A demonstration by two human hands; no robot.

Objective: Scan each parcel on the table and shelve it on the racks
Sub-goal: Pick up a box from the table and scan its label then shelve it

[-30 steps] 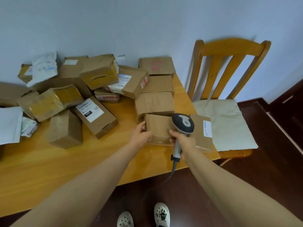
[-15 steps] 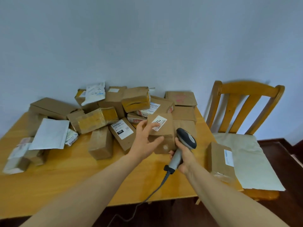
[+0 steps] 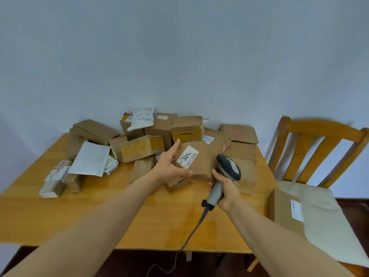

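A small brown cardboard parcel with a white label reading "301" is held up above the table, label side facing me. My left hand holds its left side, thumb across the lower front and index finger up along the edge. My right hand grips the handle of a grey and black barcode scanner, whose head sits right beside the parcel's right edge. The scanner's cable hangs down over the table's front edge.
Several cardboard parcels and a white mailer are heaped along the back and left of the table. One box stands at the table's right corner. A wooden chair with a pale cushion is to the right. No racks are in view.
My left hand lifted the parcel off the table and turned its label towards me. My right hand brought the scanner alongside it. My view tipped upwards, showing more wall.
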